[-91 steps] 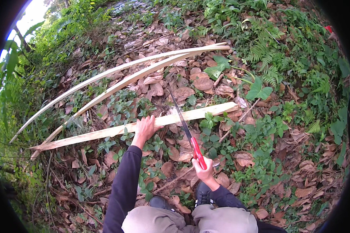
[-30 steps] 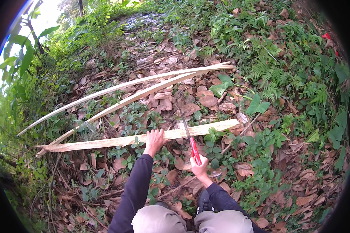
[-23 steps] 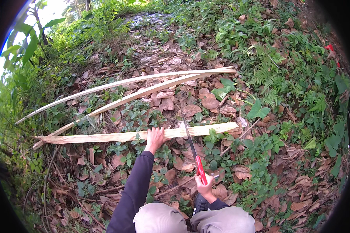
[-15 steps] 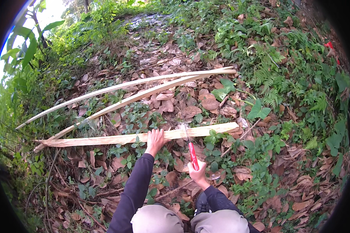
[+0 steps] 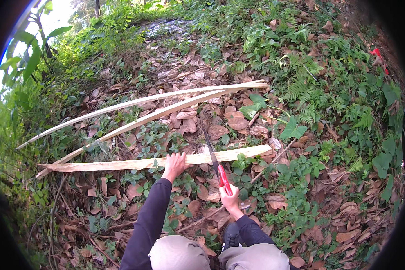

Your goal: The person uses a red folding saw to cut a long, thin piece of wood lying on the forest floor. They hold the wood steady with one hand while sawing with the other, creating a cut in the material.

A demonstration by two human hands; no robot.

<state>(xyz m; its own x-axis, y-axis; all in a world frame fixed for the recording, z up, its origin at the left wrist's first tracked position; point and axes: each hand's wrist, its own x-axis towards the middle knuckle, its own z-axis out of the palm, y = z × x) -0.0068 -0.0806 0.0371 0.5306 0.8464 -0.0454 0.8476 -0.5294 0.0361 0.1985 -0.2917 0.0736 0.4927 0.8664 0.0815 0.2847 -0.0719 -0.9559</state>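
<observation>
A pale, long wooden plank (image 5: 108,166) lies across the ground in front of me. My left hand (image 5: 174,166) presses on it near its middle, fingers curled over the far edge. To the right, my right hand (image 5: 230,198) grips the red handle of a hand saw (image 5: 224,179). The dark blade runs across the plank just right of my left hand, its tip pointing away from me over the leaves. Whether the teeth have cut into the wood cannot be made out.
Beyond the plank lie two long pale wooden strips (image 5: 135,104), meeting at the right; the nearer one reaches the plank's left end. Brown dry leaves (image 5: 346,236) and low green plants cover the ground. A thin branch (image 5: 281,155) lies right of the saw. My knees (image 5: 180,253) are close below.
The saw blade was blurred and now shows sharply, crossing the plank at a slightly greater slant. My left hand keeps its place on the plank. The whole view has shifted slightly.
</observation>
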